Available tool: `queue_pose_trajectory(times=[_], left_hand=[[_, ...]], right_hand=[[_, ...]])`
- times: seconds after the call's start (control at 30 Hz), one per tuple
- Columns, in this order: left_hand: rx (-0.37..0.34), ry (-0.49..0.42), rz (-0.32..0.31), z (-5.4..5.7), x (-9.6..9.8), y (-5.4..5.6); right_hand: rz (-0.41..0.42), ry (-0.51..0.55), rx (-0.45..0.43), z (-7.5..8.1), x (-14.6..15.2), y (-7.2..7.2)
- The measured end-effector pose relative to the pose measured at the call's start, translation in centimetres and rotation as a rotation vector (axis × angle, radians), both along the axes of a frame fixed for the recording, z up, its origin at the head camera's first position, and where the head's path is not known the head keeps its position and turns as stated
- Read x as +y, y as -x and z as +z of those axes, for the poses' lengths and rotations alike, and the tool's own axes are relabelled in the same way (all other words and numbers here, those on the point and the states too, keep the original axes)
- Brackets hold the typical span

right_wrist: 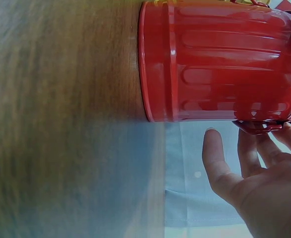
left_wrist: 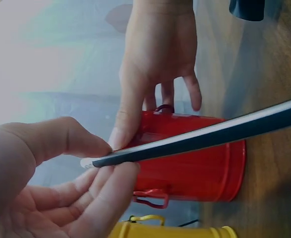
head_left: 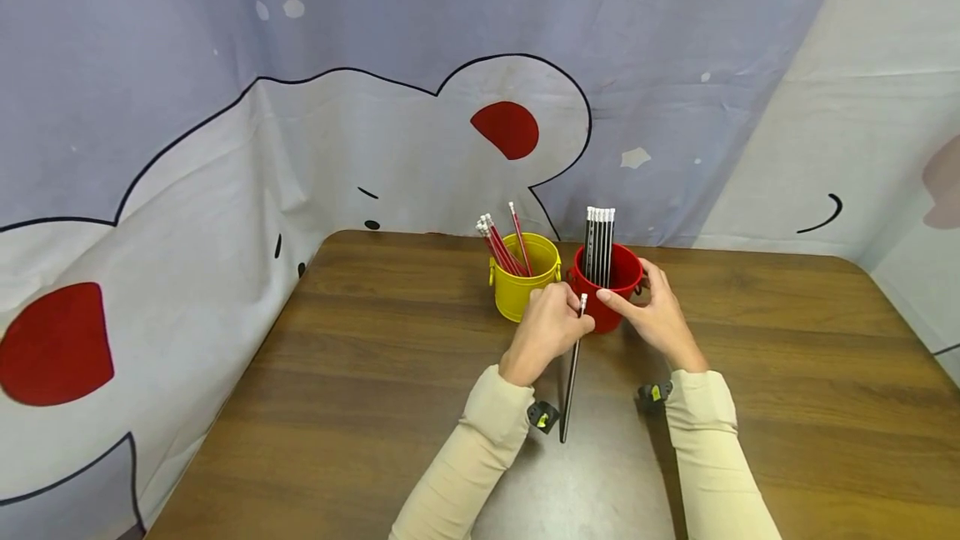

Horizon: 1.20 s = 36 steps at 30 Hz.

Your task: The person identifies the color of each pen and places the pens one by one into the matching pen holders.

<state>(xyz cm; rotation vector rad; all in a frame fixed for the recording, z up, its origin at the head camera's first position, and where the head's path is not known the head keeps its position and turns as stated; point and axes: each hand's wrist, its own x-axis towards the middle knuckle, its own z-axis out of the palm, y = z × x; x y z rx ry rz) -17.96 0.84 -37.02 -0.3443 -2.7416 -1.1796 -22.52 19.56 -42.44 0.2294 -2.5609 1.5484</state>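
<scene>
My left hand (head_left: 546, 325) pinches a black pencil (head_left: 572, 382) between thumb and fingers, close to its white eraser end (left_wrist: 87, 162). The pencil slants down toward me, in front of a red bucket (right_wrist: 225, 64). At that bucket's right side, my right hand (head_left: 660, 319) holds the rim, thumb at the near edge and some fingers by the side handle (right_wrist: 258, 127); its lower fingers stand off the wall. Several black pencils (head_left: 598, 244) stand in the red bucket, eraser ends up. Just left of it is a yellow bucket (head_left: 513, 300) with several red pencils (head_left: 495, 238) leaning inside.
Both buckets stand on a brown wooden table (head_left: 375, 357), toward its back edge. A printed cloth (head_left: 360, 140) hangs behind the table and along its left side. A small black device (head_left: 543, 417) sits at the left wrist, another (head_left: 655, 394) at the right.
</scene>
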Motion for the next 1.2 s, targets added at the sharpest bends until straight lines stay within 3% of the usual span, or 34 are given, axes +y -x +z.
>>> queue_pose_trajectory(times=[0.27,0.6,0.87,1.0,1.2], left_hand=[[0.143,-0.095,-0.045,0.70,-0.17,-0.13],[0.411,-0.252,-0.162,0.71,-0.16,-0.09],[0.515,-0.372,-0.246,0.66,-0.24,-0.10],[0.564,-0.372,-0.253,0.60,-0.31,-0.04],[0.568,-0.356,-0.248,0.44,-0.32,0.27]], right_hand=[[-0.001,-0.001,0.008,0.25,-0.10,-0.30],[0.004,-0.001,0.026,-0.30,0.10,0.00],[0.005,-0.003,0.030,-0.24,0.09,-0.02],[0.009,-0.004,0.032,-0.21,0.04,0.01],[0.013,-0.005,0.027,-0.14,0.03,0.15]])
